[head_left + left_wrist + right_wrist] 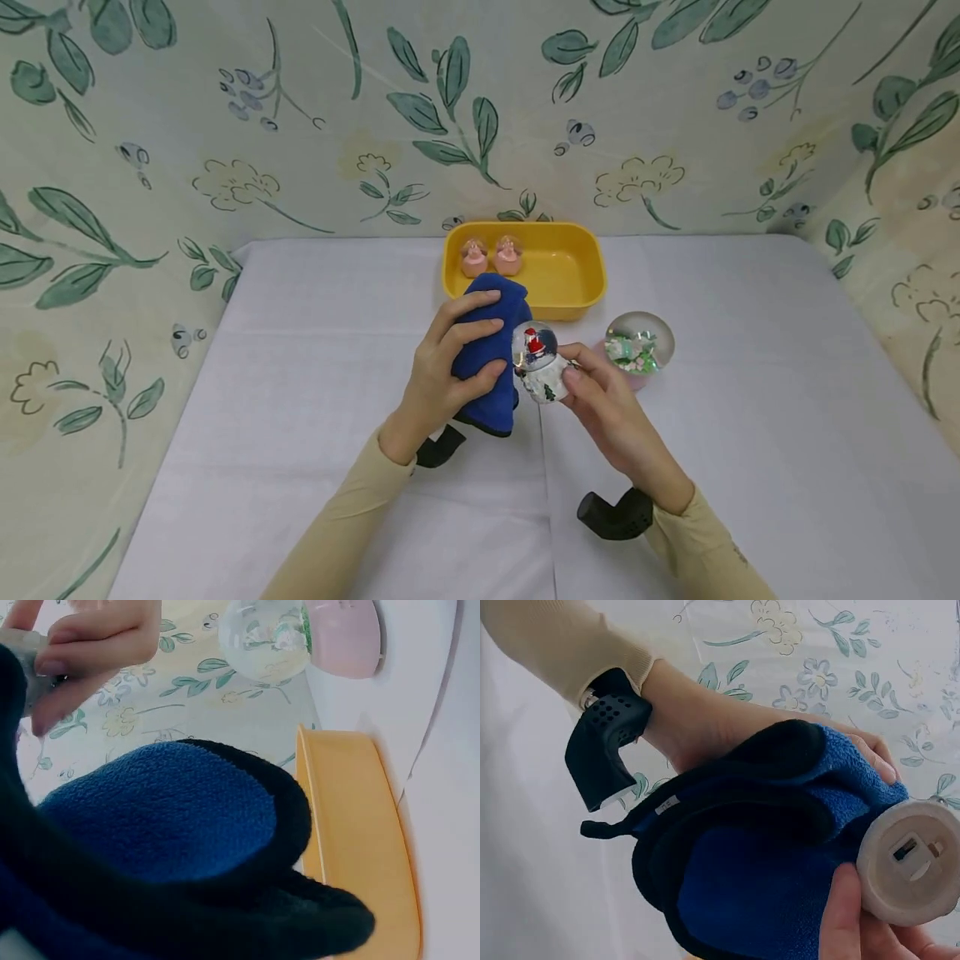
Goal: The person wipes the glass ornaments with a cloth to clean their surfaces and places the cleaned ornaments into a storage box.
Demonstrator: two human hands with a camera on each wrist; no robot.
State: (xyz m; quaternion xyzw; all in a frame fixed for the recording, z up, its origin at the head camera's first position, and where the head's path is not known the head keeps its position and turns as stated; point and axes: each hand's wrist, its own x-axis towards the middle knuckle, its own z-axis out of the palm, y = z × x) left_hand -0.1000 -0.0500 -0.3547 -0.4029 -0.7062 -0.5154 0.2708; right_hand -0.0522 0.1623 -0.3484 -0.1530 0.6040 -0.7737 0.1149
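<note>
My left hand [438, 371] grips a folded blue cloth [491, 350] with black edging, fingers across its front. In my right hand [611, 408] is a small snow globe [542, 379], pinched by its white base. A red figure shows inside its clear dome, which is right at the cloth's edge. The right wrist view shows the underside of the globe's base [915, 862], with a recess and a small switch-like part. Beyond the right hand stands a larger snow globe [639, 343] on a pink base, with green and white shapes inside.
Behind the hands is a yellow tray [577, 311] near the table's back edge. Two small pink globe-like ornaments [508, 257] sit at its left end. A white cloth [315, 333] covers the table, and a leaf-patterned curtain [510, 108] rises behind it.
</note>
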